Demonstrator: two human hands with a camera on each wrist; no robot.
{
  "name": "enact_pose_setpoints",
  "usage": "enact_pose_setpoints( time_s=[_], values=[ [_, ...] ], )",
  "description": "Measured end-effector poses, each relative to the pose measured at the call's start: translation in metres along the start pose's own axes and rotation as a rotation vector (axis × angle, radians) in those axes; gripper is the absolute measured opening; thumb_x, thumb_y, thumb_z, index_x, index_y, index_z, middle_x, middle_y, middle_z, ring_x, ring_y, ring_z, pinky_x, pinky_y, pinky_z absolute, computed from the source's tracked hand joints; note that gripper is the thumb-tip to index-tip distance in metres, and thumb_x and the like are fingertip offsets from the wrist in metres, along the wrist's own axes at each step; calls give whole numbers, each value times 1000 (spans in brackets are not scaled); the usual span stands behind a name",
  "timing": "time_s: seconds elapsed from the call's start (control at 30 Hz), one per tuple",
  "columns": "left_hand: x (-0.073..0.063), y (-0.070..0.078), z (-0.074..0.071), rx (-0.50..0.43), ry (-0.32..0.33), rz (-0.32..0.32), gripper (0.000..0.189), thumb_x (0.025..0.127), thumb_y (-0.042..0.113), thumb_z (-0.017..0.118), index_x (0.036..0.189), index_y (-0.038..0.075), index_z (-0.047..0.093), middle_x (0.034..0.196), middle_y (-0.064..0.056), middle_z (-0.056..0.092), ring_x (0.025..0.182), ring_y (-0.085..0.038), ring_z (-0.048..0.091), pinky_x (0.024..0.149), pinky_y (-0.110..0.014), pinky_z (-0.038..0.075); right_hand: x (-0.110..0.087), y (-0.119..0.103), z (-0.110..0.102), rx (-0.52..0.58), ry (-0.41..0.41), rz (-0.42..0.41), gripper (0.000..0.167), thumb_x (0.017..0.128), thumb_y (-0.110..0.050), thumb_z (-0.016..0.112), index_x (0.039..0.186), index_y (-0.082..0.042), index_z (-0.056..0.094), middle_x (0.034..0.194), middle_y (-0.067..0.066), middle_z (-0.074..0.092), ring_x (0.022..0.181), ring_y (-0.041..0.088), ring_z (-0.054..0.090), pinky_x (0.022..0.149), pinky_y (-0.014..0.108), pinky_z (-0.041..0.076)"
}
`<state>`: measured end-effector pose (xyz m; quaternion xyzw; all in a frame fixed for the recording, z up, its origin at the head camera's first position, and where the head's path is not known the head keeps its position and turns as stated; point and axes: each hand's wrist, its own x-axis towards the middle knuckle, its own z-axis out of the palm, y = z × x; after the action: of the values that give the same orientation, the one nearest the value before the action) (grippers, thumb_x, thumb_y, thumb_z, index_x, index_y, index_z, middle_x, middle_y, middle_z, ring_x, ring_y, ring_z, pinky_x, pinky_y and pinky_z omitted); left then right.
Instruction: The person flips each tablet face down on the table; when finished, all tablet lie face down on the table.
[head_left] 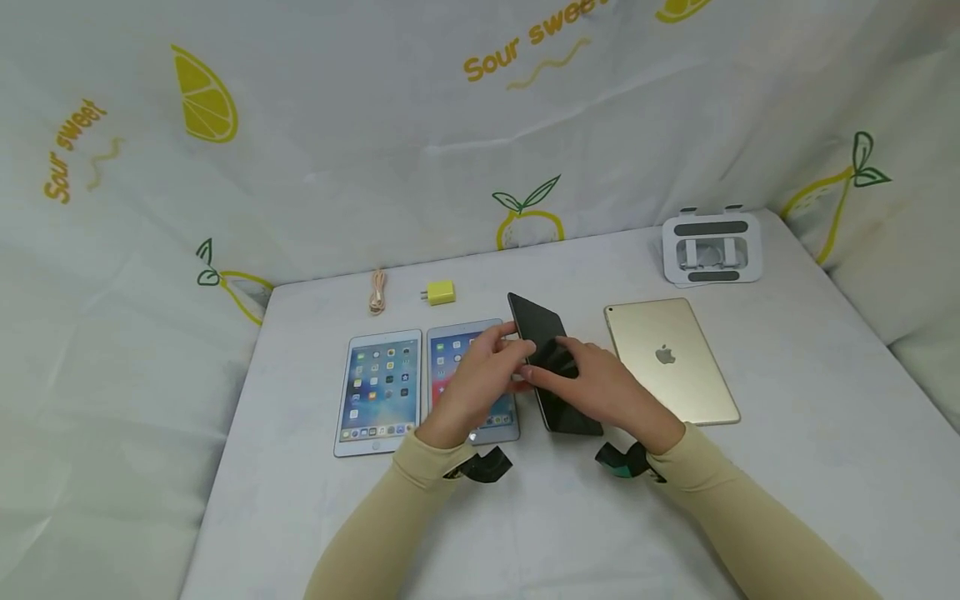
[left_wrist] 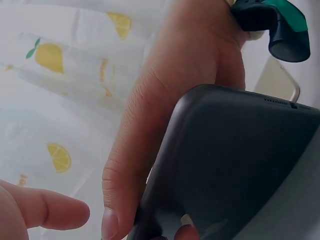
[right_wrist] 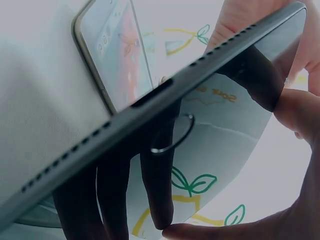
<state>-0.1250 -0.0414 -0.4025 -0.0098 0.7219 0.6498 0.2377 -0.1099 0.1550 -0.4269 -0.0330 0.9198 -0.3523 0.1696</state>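
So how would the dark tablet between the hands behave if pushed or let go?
The dark tablet looks like a stiff, thin slab, so it should move without bending. Its mirror-like face suggests smooth glass, probably a bit slippery and fragile if dropped. Being tilted up, it would likely topple flat if unsupported.

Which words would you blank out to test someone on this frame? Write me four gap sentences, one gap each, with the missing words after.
1. The left hand and right hand both touch the dark tablet, which is tilted rather than lying ____.
2. The logo on the gold tablet has the shape of an ____.
3. In the head view, the tablets with lit screens number ____.
4. The plug adapter, right of the coiled cable, is coloured ____.

Missing words: flat; apple; two; yellow.
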Motion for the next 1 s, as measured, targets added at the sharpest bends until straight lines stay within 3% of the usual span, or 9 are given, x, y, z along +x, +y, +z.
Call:
enact_pose_setpoints(
  time_s=[0.17, 0.5, 0.73, 1.0],
  values=[
    [-1, 1, 0, -13, -3, 13, 64, 108, 31, 60, 165, 12, 41, 140, -20, 63, 106, -24, 70, 96, -45, 66, 0, -2, -2, 40, -32, 2, 104, 98, -79, 55, 165, -1, 39, 163, 28, 49, 147, 46, 53, 112, 62, 53],
    [-4, 2, 0, -63, -10, 38, 66, 107, 43, 62, 164, 15, 43, 146, -19, 60, 110, -24, 74, 97, -44, 66, 1, 1, -5, 223, -119, -18, 92, 102, -72, 55, 167, -9, 38, 154, 22, 61, 140, 39, 62, 113, 60, 54],
    [-2, 1, 0, -51, -4, 45, 61, 109, 48, 56, 161, 17, 48, 150, -12, 59, 112, -23, 74, 96, -42, 66, 4, 6, -3, 418, -180, -67, 83, 106, -58, 59, 166, -5, 38, 162, 23, 52, 140, 38, 62, 115, 53, 54],
    [0, -2, 1, -33, -2, 43, 54, 111, 50, 54, 157, 22, 53, 144, -9, 61, 117, -23, 73, 98, -43, 65, 4, 5, -3, 488, -199, -71, 82, 108, -54, 56, 167, -2, 34, 171, 23, 40, 143, 43, 60, 117, 54, 53]
  ],
)
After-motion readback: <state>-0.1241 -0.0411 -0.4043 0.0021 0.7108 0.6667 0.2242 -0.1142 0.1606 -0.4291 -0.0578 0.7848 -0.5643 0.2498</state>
